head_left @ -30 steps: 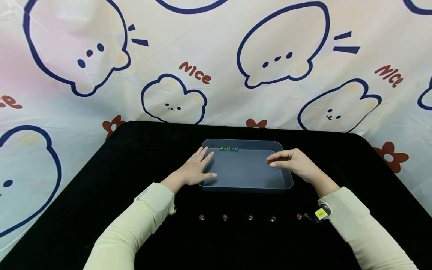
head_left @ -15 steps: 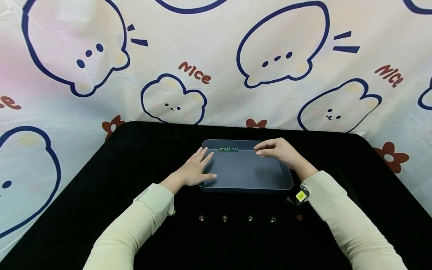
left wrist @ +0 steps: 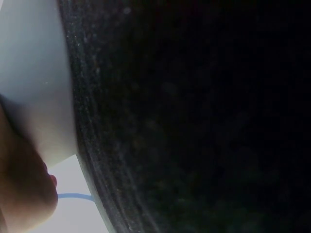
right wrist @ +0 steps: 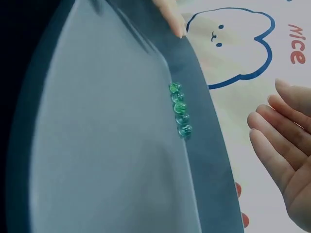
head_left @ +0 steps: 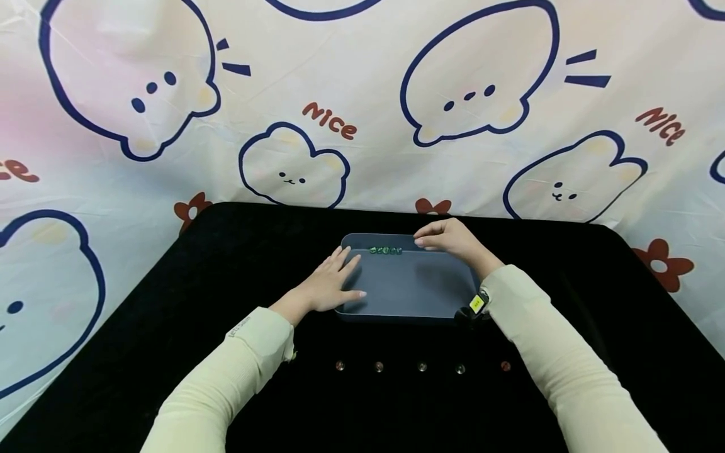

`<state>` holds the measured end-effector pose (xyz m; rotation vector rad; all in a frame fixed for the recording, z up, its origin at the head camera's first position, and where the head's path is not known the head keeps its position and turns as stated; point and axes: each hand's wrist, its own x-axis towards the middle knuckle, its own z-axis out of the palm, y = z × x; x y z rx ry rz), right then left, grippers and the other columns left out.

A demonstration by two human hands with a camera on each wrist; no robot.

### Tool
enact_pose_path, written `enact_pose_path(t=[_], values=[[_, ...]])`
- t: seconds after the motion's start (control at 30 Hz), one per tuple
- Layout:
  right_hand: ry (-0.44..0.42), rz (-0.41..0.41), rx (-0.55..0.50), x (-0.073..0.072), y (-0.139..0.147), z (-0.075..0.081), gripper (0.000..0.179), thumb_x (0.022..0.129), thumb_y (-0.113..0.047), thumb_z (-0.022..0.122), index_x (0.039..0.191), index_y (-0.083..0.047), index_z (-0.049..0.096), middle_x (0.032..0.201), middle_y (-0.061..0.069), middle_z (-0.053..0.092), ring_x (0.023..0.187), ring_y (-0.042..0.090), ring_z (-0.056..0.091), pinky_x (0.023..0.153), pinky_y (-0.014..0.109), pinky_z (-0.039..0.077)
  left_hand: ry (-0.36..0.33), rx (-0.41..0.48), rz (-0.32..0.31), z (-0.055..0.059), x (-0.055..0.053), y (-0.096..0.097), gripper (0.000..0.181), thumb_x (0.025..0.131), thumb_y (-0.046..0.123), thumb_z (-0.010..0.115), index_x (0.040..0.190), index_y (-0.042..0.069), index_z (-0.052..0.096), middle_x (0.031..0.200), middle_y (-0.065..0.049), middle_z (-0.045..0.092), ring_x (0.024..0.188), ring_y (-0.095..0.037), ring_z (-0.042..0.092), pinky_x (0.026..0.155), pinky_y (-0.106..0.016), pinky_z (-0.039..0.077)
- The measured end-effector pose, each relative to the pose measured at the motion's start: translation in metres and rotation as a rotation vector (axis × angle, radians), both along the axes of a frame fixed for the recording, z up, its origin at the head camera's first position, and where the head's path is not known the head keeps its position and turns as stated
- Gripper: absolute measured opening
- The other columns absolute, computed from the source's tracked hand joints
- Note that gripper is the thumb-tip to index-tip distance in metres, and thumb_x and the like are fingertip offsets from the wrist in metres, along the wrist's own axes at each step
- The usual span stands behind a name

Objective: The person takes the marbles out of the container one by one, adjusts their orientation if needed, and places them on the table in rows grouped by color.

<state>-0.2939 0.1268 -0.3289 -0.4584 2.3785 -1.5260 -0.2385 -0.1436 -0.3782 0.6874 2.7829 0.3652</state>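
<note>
A grey rectangular tray [head_left: 396, 286] lies on the black-covered table. Along the foot of its far wall several green glass marbles [head_left: 386, 250] sit in a tight row, also clear in the right wrist view as green marbles [right wrist: 180, 108]. My left hand [head_left: 324, 283] spreads its fingers over the tray's left side. Just right of the marble row, my right hand [head_left: 450, 241] hovers by the far rim, thumb and fingers pointing left. In the right wrist view, my right hand [right wrist: 286, 141] has softly bent fingers, the thumb stands apart, and nothing shows between them.
Several small marbles [head_left: 421, 367] lie spaced out in a line on the black cloth [head_left: 396, 409] in front of the tray. Behind the table hangs a pale curtain [head_left: 374, 170] with cartoon drawings. A device with a yellow screen [head_left: 478, 304] sits at my right wrist.
My right hand has moved left and farther back, from over the tray's right side to its far rim near the green marbles. The left hand stays in place.
</note>
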Motion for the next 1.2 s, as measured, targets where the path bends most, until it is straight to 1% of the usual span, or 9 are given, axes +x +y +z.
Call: enact_pose_path(t=[0.17, 0.3, 0.53, 0.73, 0.93, 1.2], values=[[0.048, -0.001, 0.061, -0.009, -0.008, -0.005, 0.025, 0.08, -0.015, 0.062, 0.101, 0.0, 0.063, 0.102, 0.014, 0.06, 0.095, 0.034, 0.054, 0.08, 0.041, 0.043, -0.001, 0.003, 0.004, 0.001, 0.001, -0.002, 0.079, 0.083, 0.057, 0.038, 0.14, 0.015, 0.005, 0.143, -0.01, -0.007, 0.128, -0.021, -0.013, 0.102, -0.04, 0.0], [0.088, 0.008, 0.13, -0.016, -0.014, -0.01, 0.027, 0.081, -0.014, 0.061, 0.105, 0.0, 0.061, 0.102, 0.014, 0.06, 0.094, 0.032, 0.055, 0.078, 0.04, 0.044, 0.002, 0.01, 0.009, 0.001, 0.0, -0.003, 0.078, 0.083, 0.056, 0.039, 0.14, 0.015, 0.005, 0.143, -0.009, -0.007, 0.128, -0.02, -0.014, 0.102, -0.041, 0.001], [0.141, 0.025, 0.279, -0.024, -0.021, -0.021, 0.03, 0.082, -0.012, 0.06, 0.109, 0.001, 0.059, 0.105, 0.014, 0.059, 0.091, 0.026, 0.056, 0.076, 0.038, 0.045, 0.0, 0.026, -0.005, 0.0, -0.001, -0.002, 0.078, 0.083, 0.056, 0.039, 0.14, 0.015, 0.005, 0.143, -0.009, -0.007, 0.128, -0.02, -0.014, 0.102, -0.04, 0.0], [0.191, 0.053, 0.421, -0.03, -0.025, -0.028, 0.028, 0.081, -0.011, 0.06, 0.108, -0.001, 0.06, 0.104, 0.012, 0.06, 0.091, 0.023, 0.055, 0.075, 0.036, 0.044, -0.004, 0.024, -0.005, 0.0, -0.002, 0.0, 0.078, 0.083, 0.056, 0.04, 0.14, 0.015, 0.006, 0.143, -0.01, -0.007, 0.128, -0.02, -0.014, 0.102, -0.042, 0.001], [0.207, 0.088, 0.499, -0.035, -0.032, -0.031, 0.026, 0.081, -0.01, 0.061, 0.105, -0.002, 0.063, 0.106, 0.012, 0.059, 0.091, 0.023, 0.055, 0.075, 0.035, 0.044, -0.004, 0.008, 0.004, 0.001, -0.002, -0.001, 0.079, 0.082, 0.058, 0.039, 0.14, 0.015, 0.005, 0.143, -0.01, -0.007, 0.128, -0.021, -0.014, 0.102, -0.042, 0.001], [0.223, 0.124, 0.561, -0.035, -0.038, -0.033, 0.025, 0.08, -0.007, 0.06, 0.105, -0.001, 0.063, 0.108, 0.013, 0.058, 0.089, 0.022, 0.055, 0.072, 0.033, 0.044, -0.005, 0.005, 0.013, -0.001, -0.002, 0.0, 0.078, 0.083, 0.055, 0.041, 0.14, 0.016, 0.006, 0.144, -0.009, -0.006, 0.128, -0.02, -0.014, 0.102, -0.041, 0.001]])
